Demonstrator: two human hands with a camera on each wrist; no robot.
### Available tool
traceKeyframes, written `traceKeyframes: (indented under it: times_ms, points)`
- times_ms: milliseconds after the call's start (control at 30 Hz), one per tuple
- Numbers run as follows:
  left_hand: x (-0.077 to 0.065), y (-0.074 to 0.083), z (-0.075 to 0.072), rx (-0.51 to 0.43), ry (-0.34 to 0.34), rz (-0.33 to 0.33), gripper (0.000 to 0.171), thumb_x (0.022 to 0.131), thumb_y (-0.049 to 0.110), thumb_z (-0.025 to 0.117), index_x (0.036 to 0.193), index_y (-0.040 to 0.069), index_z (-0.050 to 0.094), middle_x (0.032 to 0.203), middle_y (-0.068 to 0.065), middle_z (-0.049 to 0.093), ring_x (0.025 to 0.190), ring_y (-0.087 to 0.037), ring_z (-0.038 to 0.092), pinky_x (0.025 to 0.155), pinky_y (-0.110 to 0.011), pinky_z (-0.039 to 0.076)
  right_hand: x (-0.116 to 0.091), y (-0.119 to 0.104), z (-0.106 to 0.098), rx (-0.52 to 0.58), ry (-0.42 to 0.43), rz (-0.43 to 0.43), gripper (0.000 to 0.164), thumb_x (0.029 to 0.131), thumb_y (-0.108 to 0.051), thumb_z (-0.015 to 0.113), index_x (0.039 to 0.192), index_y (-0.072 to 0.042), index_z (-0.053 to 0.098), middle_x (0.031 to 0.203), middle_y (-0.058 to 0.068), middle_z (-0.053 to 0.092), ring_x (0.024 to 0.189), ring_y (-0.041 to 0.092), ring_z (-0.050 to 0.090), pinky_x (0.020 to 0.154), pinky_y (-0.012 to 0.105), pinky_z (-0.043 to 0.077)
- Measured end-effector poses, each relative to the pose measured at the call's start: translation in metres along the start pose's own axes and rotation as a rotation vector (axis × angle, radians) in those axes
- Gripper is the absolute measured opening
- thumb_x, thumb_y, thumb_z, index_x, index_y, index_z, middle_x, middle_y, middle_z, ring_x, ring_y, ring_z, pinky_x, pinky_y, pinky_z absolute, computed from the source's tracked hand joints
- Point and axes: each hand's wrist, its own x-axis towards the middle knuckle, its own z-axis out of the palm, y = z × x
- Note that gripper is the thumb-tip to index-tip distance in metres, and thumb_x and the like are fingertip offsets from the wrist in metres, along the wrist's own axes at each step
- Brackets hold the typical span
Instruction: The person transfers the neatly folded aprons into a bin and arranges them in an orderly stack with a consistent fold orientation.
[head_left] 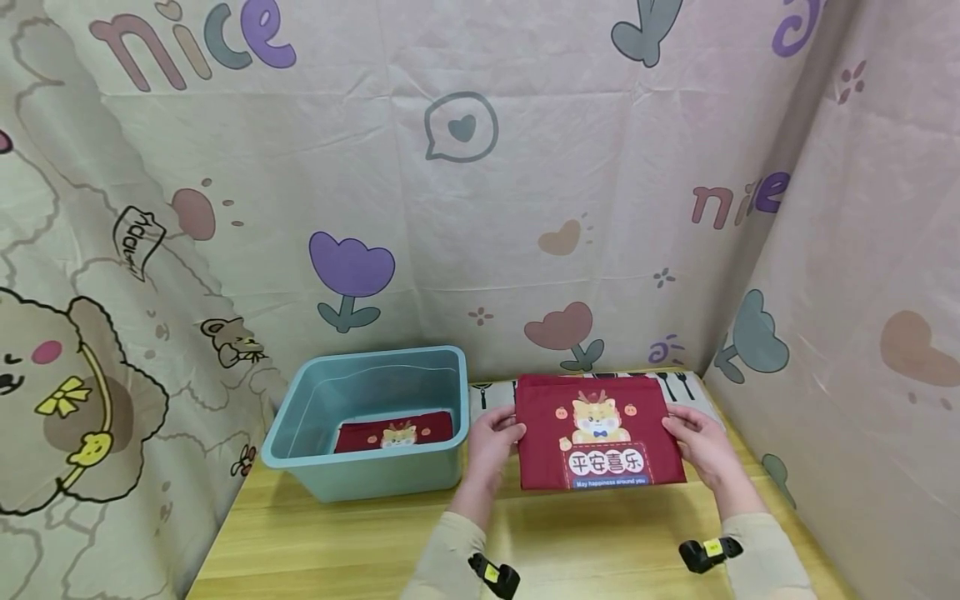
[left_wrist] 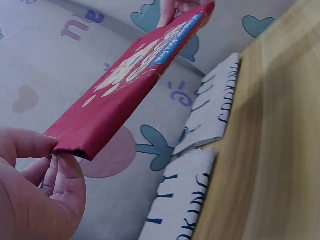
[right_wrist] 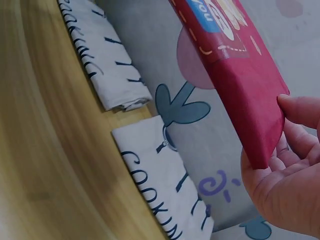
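Note:
A folded red cloth [head_left: 592, 429] with a printed cartoon animal and white lettering is held up over the right part of the table. My left hand [head_left: 494, 444] pinches its left edge between thumb and fingers. At the opposite edge, my right hand [head_left: 702, 443] grips it in the same way. Both wrist views show the thumb [right_wrist: 300, 107] on the printed side and fingers beneath. Behind and below lie two folded white cloths [left_wrist: 180, 200] with dark utensil prints and "COOKING" lettering, partly hidden in the head view.
To the left on the wooden table [head_left: 337, 550] stands a blue-green plastic bin [head_left: 375, 479]. Inside it lies another folded red cloth [head_left: 356, 437] with a similar print. Patterned curtains [head_left: 487, 233] close off the back and both sides.

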Motion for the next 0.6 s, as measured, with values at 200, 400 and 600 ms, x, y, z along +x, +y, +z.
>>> traceKeyframes:
  times_ms: [200,400,600]
  points:
    - [0.0,0.011,-0.006,-0.004,0.009,-0.008,0.037,0.089,-0.004,0.066,0.125,-0.005,0.064,0.104,-0.014,0.067,0.085,-0.018,0.063,0.076,-0.038,0.058,0.001,-0.008,0.004,0.049,-0.005,-0.056,0.039,0.1,-0.009,0.058,0.133,0.009,0.048,0.091,-0.008,0.06,0.084,0.003,0.06,0.071,0.025,0.056]
    - [0.0,0.019,-0.014,-0.014,0.02,-0.002,0.036,0.089,-0.004,0.066,0.125,-0.004,0.064,0.105,-0.015,0.068,0.084,-0.017,0.064,0.07,-0.032,0.057,-0.003,-0.019,0.013,0.051,0.004,-0.074,0.037,0.099,-0.011,0.06,0.131,0.005,0.051,0.092,-0.007,0.061,0.084,0.005,0.06,0.071,0.025,0.056]
    - [-0.002,0.025,-0.022,-0.015,0.045,-0.001,0.038,0.089,-0.004,0.067,0.127,-0.003,0.064,0.107,-0.014,0.068,0.086,-0.017,0.063,0.074,-0.033,0.057,-0.004,-0.027,0.021,0.041,-0.006,-0.081,0.051,0.1,-0.012,0.06,0.139,0.013,0.04,0.094,-0.006,0.06,0.085,0.005,0.061,0.073,0.025,0.056]
